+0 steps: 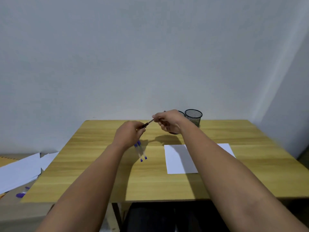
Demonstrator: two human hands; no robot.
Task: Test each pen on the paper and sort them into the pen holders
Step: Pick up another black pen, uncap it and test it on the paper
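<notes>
- Two hands on one dark pen [148, 123] above tabletop [100, 173]: left hand [129, 133] pinching cap end, right hand [168, 121] pinching barrel.
- Risk: cap pops w/ a jerk, pen drops.
- Paper [178, 158] blank; holders [193, 117] behind right hand; two blue pens [141, 152] near left hand.

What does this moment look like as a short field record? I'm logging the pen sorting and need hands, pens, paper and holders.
left hand: closed on one end of a dark pen, above the table
right hand: closed on the pen's other end
pen cap: blurred, cannot tell whether on or off
blue pens: two, lying side by side on the table below the left hand
paper: white sheet, flat, partly hidden by the right forearm
pen holders: one black mesh cup at the far edge; a second mostly hidden behind the right hand
</notes>
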